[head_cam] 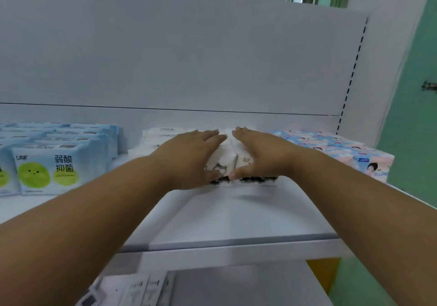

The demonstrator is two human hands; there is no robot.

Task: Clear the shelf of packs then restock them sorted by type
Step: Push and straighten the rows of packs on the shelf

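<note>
Gripping the white tissue packs (228, 161) at mid-shelf between left hand (189, 161) and right hand (264, 156), fingers laid over the tops, thumbs curling against the front faces. Sitting on the white shelf (236, 211) between blue wet-wipe packs (59, 154) at left and pink-and-blue tissue packs (343, 152) at right.

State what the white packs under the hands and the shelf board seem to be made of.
White packs: apparently soft plastic film, slightly glossy, since the wrap creases and puckers between both hands. Shelf: probably painted metal or laminate, smooth and matte white; which one cannot be told.
</note>
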